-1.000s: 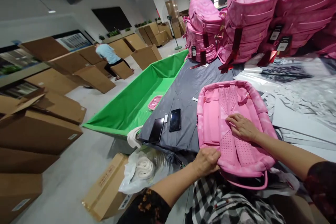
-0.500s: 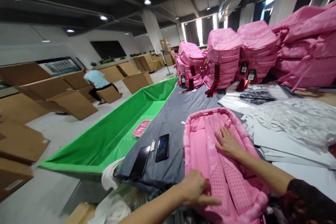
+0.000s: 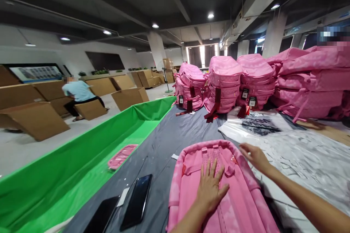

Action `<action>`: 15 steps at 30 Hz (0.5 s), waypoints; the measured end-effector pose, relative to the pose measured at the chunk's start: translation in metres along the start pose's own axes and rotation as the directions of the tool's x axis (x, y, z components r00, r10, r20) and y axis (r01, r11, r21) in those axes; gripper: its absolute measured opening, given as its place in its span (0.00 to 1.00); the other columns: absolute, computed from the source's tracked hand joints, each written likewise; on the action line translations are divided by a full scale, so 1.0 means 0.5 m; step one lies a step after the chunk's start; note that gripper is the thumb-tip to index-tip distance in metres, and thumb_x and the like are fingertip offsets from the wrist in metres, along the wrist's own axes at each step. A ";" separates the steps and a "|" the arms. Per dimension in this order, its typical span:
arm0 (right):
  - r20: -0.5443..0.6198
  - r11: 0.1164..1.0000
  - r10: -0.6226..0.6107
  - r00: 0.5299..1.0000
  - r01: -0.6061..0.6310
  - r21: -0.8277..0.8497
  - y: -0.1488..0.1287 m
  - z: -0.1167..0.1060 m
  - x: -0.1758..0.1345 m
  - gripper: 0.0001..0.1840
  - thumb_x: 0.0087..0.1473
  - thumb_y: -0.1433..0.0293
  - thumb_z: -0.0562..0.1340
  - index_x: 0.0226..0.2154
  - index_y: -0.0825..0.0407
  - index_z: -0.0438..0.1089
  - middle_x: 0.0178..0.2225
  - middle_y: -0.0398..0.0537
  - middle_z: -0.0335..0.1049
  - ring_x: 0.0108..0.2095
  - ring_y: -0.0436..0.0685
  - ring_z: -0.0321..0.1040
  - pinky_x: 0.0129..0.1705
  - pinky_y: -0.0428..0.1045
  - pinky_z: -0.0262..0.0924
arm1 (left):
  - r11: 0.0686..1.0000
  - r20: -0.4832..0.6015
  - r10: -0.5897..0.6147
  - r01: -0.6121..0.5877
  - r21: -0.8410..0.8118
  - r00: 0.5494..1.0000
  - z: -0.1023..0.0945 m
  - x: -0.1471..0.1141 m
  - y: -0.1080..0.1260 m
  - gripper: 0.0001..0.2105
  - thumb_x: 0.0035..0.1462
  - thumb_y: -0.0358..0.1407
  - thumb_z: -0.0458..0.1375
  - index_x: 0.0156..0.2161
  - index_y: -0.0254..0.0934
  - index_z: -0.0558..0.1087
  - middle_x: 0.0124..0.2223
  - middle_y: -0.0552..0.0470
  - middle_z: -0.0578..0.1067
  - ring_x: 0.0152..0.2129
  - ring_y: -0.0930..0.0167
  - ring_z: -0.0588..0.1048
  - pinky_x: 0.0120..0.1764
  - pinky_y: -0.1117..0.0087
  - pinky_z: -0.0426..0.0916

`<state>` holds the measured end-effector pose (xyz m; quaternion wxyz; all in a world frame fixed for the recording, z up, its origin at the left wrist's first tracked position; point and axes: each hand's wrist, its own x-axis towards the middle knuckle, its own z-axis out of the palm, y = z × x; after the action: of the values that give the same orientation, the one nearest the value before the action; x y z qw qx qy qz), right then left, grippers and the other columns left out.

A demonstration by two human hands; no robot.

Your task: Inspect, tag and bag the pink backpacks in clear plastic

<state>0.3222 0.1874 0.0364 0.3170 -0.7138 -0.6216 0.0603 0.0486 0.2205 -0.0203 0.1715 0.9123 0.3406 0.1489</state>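
Observation:
A pink backpack lies on the dark table cover with its strap side up and its top end away from me. My left hand rests flat on the straps at the upper middle, fingers spread. Just off the bag's upper right edge is my right hand, its fingers loosely bent and apart with nothing in them. Whether its fingertips touch the edge I cannot tell. The lower end of the backpack is cut off by the frame.
Several stacked pink backpacks stand at the back. Clear plastic bags lie on the right. Left of the backpack is a black phone beside another dark device. A green trough runs along the left. Beyond, a person sits among cardboard boxes.
My left hand has moved from the lower left of the backpack up onto its straps. My right hand has left the straps for the upper right edge. The view has shifted.

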 end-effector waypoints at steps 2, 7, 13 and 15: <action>-0.061 0.994 0.103 0.993 -0.105 -0.033 0.067 -0.021 0.101 0.13 0.57 0.61 0.58 0.38 0.49 0.75 0.33 0.47 0.78 0.35 0.57 0.75 0.41 0.49 0.66 | 0.999 0.011 -0.025 0.026 -0.033 1.000 -0.006 -0.003 0.000 0.32 0.64 0.57 0.51 0.70 0.59 0.53 0.75 0.55 0.42 0.71 0.51 0.39 0.68 0.38 0.34; -0.051 0.958 0.273 0.961 -0.276 -0.082 0.197 0.041 0.257 0.10 0.46 0.62 0.66 0.27 0.51 0.71 0.29 0.52 0.76 0.32 0.62 0.74 0.34 0.51 0.63 | 0.998 0.026 -0.031 0.033 -0.053 0.999 -0.008 -0.001 -0.002 0.33 0.61 0.55 0.56 0.69 0.60 0.54 0.75 0.57 0.41 0.71 0.50 0.40 0.67 0.35 0.37; -0.015 0.908 0.407 0.913 -0.406 -0.106 0.276 0.103 0.276 0.11 0.49 0.61 0.64 0.21 0.49 0.71 0.24 0.50 0.73 0.30 0.60 0.72 0.31 0.50 0.57 | 0.998 -0.006 -0.050 0.049 -0.046 0.999 -0.012 -0.005 0.007 0.35 0.60 0.57 0.57 0.69 0.60 0.54 0.74 0.57 0.44 0.71 0.48 0.43 0.67 0.34 0.39; -0.071 0.884 0.449 0.891 -0.455 -0.108 0.292 0.090 0.282 0.12 0.52 0.62 0.62 0.23 0.50 0.72 0.25 0.55 0.73 0.31 0.63 0.72 0.31 0.52 0.58 | 0.998 -0.004 -0.055 0.055 -0.032 0.998 -0.016 -0.006 0.011 0.34 0.60 0.56 0.57 0.69 0.58 0.55 0.74 0.56 0.45 0.70 0.48 0.44 0.67 0.34 0.40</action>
<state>0.4557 0.3311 -0.0330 0.2639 -0.8580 -0.4335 0.0789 0.0463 0.2161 -0.0113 0.1893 0.8995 0.3635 0.1516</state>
